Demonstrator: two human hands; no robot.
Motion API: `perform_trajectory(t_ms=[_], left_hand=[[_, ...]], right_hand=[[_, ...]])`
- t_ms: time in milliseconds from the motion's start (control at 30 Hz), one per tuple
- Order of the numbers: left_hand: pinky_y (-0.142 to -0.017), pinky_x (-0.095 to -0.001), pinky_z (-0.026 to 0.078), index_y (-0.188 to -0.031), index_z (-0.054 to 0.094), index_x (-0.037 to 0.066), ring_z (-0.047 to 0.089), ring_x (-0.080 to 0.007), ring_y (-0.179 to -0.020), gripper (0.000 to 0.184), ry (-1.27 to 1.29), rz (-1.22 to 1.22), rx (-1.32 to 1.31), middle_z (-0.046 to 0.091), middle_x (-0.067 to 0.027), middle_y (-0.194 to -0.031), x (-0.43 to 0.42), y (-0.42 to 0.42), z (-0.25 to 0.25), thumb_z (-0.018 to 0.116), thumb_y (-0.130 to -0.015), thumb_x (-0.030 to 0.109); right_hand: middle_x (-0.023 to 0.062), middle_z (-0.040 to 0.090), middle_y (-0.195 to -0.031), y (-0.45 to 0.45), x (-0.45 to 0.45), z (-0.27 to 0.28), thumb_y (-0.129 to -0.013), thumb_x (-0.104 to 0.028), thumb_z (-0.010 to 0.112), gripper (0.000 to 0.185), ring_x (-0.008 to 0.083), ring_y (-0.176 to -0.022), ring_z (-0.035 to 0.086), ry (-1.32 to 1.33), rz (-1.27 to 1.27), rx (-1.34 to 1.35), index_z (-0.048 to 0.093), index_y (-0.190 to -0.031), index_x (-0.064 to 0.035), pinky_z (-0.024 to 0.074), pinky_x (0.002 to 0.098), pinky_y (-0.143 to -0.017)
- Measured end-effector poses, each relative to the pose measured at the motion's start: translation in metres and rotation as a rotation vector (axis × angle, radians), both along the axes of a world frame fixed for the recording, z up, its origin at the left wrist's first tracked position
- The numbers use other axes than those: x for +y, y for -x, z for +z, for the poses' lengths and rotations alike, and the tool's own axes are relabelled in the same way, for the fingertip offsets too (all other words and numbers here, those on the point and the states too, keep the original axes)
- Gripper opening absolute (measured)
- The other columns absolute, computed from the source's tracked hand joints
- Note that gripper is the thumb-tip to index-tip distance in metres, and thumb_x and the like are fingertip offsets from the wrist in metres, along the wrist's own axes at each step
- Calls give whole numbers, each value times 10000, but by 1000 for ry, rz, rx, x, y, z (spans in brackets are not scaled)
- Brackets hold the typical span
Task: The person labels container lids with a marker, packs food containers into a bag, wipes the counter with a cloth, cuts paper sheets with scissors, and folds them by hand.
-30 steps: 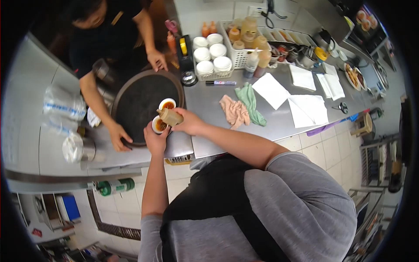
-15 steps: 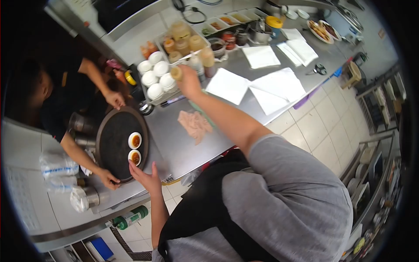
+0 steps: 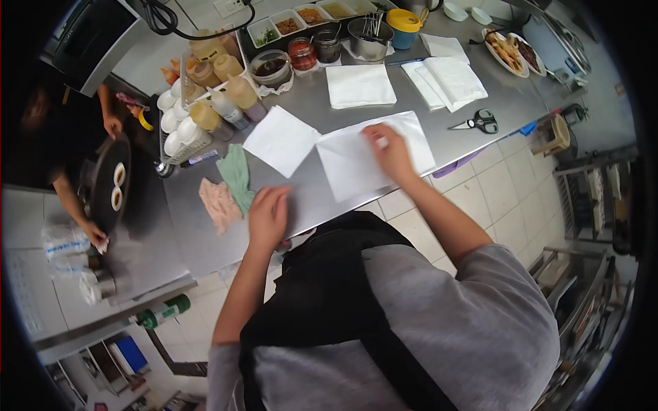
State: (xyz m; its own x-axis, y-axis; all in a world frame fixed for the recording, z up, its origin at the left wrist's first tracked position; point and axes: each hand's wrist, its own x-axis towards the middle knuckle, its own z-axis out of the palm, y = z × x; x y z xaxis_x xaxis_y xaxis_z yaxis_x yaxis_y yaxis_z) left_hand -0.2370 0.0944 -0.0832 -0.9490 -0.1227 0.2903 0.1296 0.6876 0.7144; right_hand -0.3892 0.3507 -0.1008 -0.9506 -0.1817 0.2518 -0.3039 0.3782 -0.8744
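My right hand [image 3: 392,156] is over a large white paper sheet [image 3: 346,168], its fingers loosely bent and nothing visible between them. Above the steel counter's front edge, my left hand [image 3: 268,214] holds nothing, fingers partly extended. Just beyond it lie a green cloth [image 3: 235,175] and a peach cloth [image 3: 219,205]. Another white paper sheet [image 3: 281,140] lies left of the large one. A squeeze bottle [image 3: 211,122] with a yellowish cap stands among other bottles beside a basket of white cups [image 3: 170,122].
At left, a co-worker holds a round dark tray [image 3: 103,188] with two small sauce dishes. Paper stacks [image 3: 360,85], scissors [image 3: 480,122], sauce jars [image 3: 302,53], a metal pot [image 3: 370,42] and plates of food [image 3: 505,51] occupy the counter. A shelf rack [image 3: 582,294] stands at right.
My right hand has let go of the squeeze bottle and moved right over the paper. My left hand has left the sauce dishes. The co-worker's tray has moved away left; my view has shifted right.
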Motion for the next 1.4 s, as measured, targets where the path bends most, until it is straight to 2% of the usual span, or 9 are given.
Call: perform_trajectory(t_ms=[67,200,300,467,633,733,967,1133,1400], left_hand=[[-857,-361,458,-1065,650,39,596,-290,-947,216,61,-130,25,634,-110,-989,37,48,-8,633,-852,70],[-936,-399,416,-1203,588,87,563,-276,-1053,437,240,-218,70,619,-96,-1087,74,128,-26,717,-815,238],[-910,-379,397,-1189,593,99,574,-267,-1049,663,322,-262,-490,648,-95,-1069,84,151,-4,755,-713,532],[-887,-348,393,-1066,635,70,585,-245,-937,532,222,-327,-645,628,-99,-969,78,139,11,797,-710,431],[-921,-354,317,-955,678,128,555,-214,-971,181,349,-438,-410,616,-21,-989,71,95,15,693,-775,121],[-912,-357,311,-893,691,156,548,-195,-1003,231,462,-401,-287,610,21,-1031,67,74,2,617,-749,-9],[-885,-361,360,-913,685,154,557,-191,-992,310,603,-216,-94,598,3,-1001,99,67,-2,587,-722,-70],[-837,-387,454,-1029,645,93,583,-239,-927,243,-172,-196,-254,571,-63,-980,170,114,9,603,-811,-7],[-935,-377,429,-1041,636,125,522,-265,-1071,245,226,-328,-71,539,-83,-1112,175,183,-10,702,-806,108]], right_hand=[[85,652,-991,41,61,-16,-822,-117,695,229,271,-921,616,-348,-61,267,653,-1044,-78,485,394,-806],[58,624,-1064,60,99,-18,-811,-161,712,333,264,-1030,574,-578,-69,91,611,-1124,-109,449,436,-855],[47,598,-1098,66,105,-15,-808,-198,717,383,254,-1090,536,-596,32,-92,575,-1155,-118,407,472,-891],[96,586,-1019,72,117,-20,-785,-98,726,372,241,-892,573,-322,88,-34,563,-1117,-68,476,363,-784],[101,571,-966,66,129,-25,-777,-48,723,354,209,-782,554,-230,85,-44,571,-1096,-43,490,310,-720],[91,565,-949,60,134,-31,-785,-51,722,306,188,-754,548,-167,84,-49,585,-1057,-29,487,303,-707],[55,564,-962,58,137,-33,-792,-49,717,248,131,-747,522,-51,92,-200,579,-997,-35,466,268,-701],[33,551,-965,57,129,-24,-791,-40,705,327,119,-800,500,78,135,-279,536,-1070,-54,445,248,-759],[50,545,-1016,42,111,-3,-765,-89,751,525,163,-916,514,58,166,-167,472,-1210,-78,443,270,-830]])
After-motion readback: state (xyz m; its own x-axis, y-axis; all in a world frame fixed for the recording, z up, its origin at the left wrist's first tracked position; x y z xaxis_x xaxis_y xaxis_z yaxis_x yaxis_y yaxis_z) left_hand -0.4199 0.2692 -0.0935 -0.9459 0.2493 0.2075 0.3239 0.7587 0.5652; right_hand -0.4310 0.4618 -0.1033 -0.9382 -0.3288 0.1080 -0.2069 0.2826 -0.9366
